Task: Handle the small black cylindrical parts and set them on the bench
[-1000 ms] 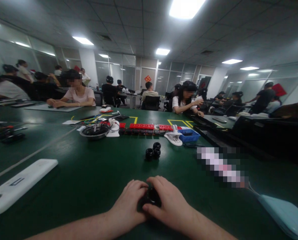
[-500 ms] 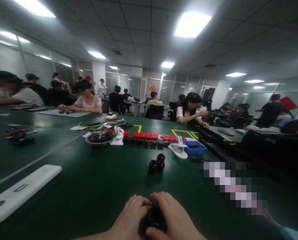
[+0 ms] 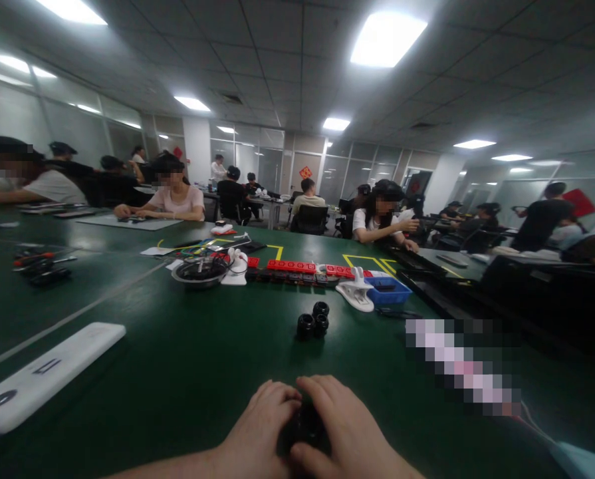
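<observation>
On the left, a long white case [image 3: 58,379] lay on the green table [image 3: 177,372], nearer than a pile of tools [image 3: 40,266]. Next came a round metal bowl [image 3: 200,271] with wires. The left hand [image 3: 264,426] had its fingers curled around one side of a dark, round thing [image 3: 307,424], low in the middle. Three little black rings [image 3: 313,320] sat together just past it. The right hand [image 3: 350,426] curled its fingers and thumb around the other side. Farther back were a white clip [image 3: 356,293] and a blue tray [image 3: 391,293].
</observation>
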Action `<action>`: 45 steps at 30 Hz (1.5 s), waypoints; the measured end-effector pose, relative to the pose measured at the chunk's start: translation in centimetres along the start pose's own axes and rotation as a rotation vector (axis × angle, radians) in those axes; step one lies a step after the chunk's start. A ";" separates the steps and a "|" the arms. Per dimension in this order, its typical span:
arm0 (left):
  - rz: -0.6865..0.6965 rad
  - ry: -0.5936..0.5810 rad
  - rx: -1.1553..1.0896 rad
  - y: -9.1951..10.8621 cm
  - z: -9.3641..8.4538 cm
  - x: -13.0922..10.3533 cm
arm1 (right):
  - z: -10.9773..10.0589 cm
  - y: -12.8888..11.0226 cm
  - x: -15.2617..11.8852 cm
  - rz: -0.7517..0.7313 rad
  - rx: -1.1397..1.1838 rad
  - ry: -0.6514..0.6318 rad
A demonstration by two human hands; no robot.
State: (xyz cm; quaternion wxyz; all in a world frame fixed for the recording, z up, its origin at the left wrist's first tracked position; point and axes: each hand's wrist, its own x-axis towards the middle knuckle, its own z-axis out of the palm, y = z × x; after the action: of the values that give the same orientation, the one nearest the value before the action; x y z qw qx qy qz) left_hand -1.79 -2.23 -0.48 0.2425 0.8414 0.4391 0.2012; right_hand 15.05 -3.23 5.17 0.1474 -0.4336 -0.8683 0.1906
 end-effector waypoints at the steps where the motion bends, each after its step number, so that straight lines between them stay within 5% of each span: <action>1: 0.004 0.006 -0.001 0.0 0.0 0.0 | 0.0 0.0 0.0 0.030 -0.009 0.012; 20: 0.014 0.040 -0.024 0.2 0.0 -0.2 | 0.0 0.0 -0.3 -0.105 0.059 0.171; 26: 0.011 0.019 -0.034 0.2 0.0 -0.2 | 0.4 0.0 -0.1 0.038 0.024 0.027; 39: -0.003 0.014 -0.026 0.7 -0.5 -0.3 | 0.6 0.0 0.1 -0.178 0.105 0.019; 45: -0.011 -0.066 0.007 0.5 -0.5 -0.3 | -0.1 -0.5 -0.2 -0.160 0.140 -0.036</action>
State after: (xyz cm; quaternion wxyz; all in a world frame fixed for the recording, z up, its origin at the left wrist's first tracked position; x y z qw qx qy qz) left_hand -1.90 -2.61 0.12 0.2548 0.8461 0.4360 0.1705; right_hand 14.86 -3.65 5.48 0.1765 -0.3478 -0.8872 0.2464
